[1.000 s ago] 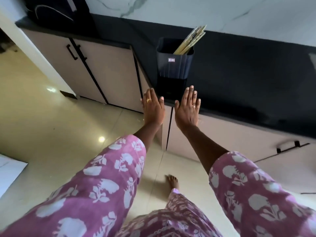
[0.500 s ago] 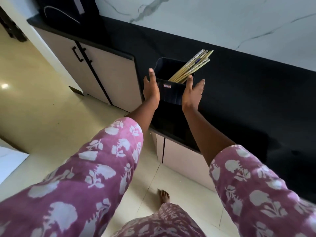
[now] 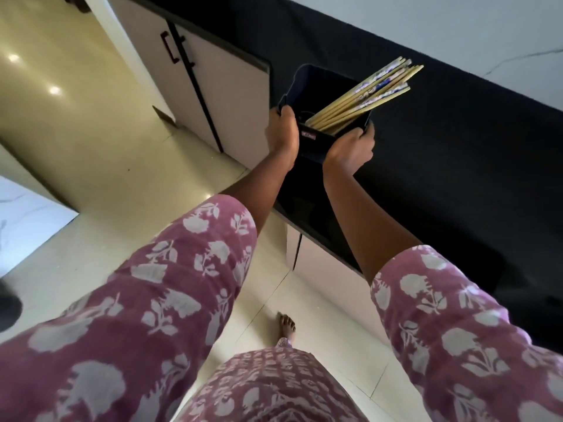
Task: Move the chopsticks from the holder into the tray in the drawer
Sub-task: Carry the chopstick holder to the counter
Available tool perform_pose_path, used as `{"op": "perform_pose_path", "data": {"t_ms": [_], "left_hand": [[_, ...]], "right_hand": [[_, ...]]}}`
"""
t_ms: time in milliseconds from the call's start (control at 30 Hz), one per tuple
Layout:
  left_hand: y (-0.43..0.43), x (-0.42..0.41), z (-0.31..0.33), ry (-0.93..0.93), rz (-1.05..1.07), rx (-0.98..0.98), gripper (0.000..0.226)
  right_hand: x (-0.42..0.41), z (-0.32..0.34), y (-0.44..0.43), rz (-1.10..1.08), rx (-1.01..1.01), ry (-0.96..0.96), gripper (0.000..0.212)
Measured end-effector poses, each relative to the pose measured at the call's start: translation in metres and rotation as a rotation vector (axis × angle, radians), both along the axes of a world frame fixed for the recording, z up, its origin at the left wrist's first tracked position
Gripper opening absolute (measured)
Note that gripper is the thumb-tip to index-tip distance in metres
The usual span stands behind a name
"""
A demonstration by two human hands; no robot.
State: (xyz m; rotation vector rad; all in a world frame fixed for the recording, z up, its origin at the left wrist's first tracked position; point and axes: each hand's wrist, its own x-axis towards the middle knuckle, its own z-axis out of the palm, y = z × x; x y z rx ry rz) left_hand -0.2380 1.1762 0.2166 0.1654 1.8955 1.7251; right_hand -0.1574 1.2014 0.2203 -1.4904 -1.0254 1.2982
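Head view: chopsticks (image 3: 362, 95) slanting up-right out of holder (image 3: 316, 86), both hands' fingers (image 3: 286, 112) clasped round its sides.

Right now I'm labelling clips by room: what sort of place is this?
Most likely a home kitchen: a dark countertop over beige cabinets, and a black holder of chopsticks gripped by both hands.

Single head cam on me, wide-angle, looking forward and steeply down, close over my arms. Black worktop (image 3: 441, 153) fills upper right of frame, floor (image 3: 91, 141) at left.
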Motion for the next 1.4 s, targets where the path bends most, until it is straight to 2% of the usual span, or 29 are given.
{"op": "perform_pose_path", "data": {"t_ms": [100,300,467,600,667,700,767,867,1000,1233,1400], "left_hand": [[-0.014,-0.009,0.004,0.053,0.064,0.022,0.012],[-0.071,-0.018,-0.002,0.014,0.199,0.066,0.013],[-0.151,-0.013,-0.024,-0.047,0.339,0.134,0.031],[-0.200,-0.002,-0.029,-0.047,0.416,0.087,0.034],[-0.258,0.011,-0.039,-0.034,0.482,0.056,0.033],[-0.258,0.016,-0.041,-0.040,0.477,0.039,0.035],[-0.334,0.033,-0.064,-0.043,0.608,0.000,0.036],[-0.378,0.063,-0.086,-0.087,0.670,-0.075,0.035],[-0.465,0.115,-0.118,-0.179,0.799,-0.107,0.039],[-0.598,0.208,-0.155,-0.300,1.092,-0.134,0.043],[-0.669,0.263,-0.175,-0.383,1.389,-0.063,0.042]], "right_hand": [[-0.011,0.003,-0.011,0.054,0.026,-0.016,0.045],[-0.026,0.000,-0.057,0.179,0.066,-0.046,0.043],[-0.034,-0.011,-0.121,0.304,0.091,-0.042,0.042],[-0.029,-0.021,-0.163,0.388,0.135,-0.081,0.042],[-0.021,-0.032,-0.214,0.464,0.128,-0.092,0.043],[-0.016,-0.035,-0.215,0.475,0.126,-0.119,0.043],[-0.002,-0.051,-0.288,0.607,0.146,-0.136,0.041],[0.019,-0.071,-0.325,0.634,0.160,-0.163,0.037],[0.060,-0.106,-0.399,0.866,0.116,-0.255,0.029],[0.122,-0.146,-0.521,1.235,0.073,-0.348,0.031],[0.142,-0.158,-0.598,1.523,0.126,-0.479,0.035]]}}
